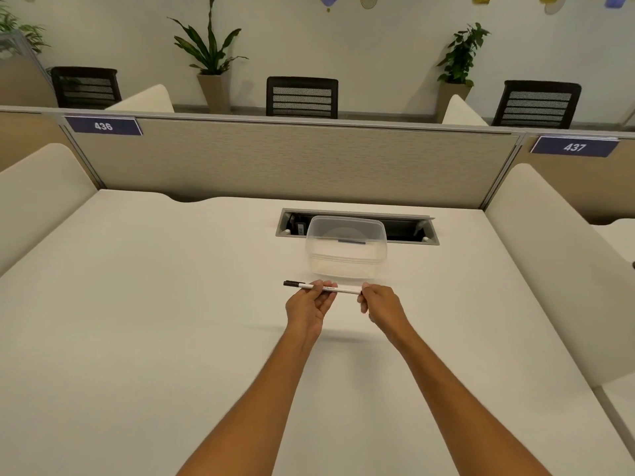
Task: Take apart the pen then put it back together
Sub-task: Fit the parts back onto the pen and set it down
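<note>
The slim white plastic pen with a black cap (321, 287) lies level in the air just above the white desk top (137, 304), its long axis running left to right across the view. The black capped end points left and sticks out free beyond the fingers; the white end points right and is hidden inside the other grip.

The left hand (309, 305) pinches the barrel near its middle, thumb below and fingertips curled over the top. The right hand (376, 302) closes on the right end of the barrel, fingers folded round it — both hands hold the same pen, and it looks whole, the cap seated.

Just beyond the pen stands a clear rectangular plastic tub (346, 250), open at the top, with something thin and dark blue lying inside that is too small to make out. The tub sits in front of a grey cable slot (412, 231) cut into the desk and partly covers it. Behind that rises a beige fabric divider panel (292, 159) carrying a blue number plate reading 436 (103, 126). The desk surface near the arms is bare.
</note>
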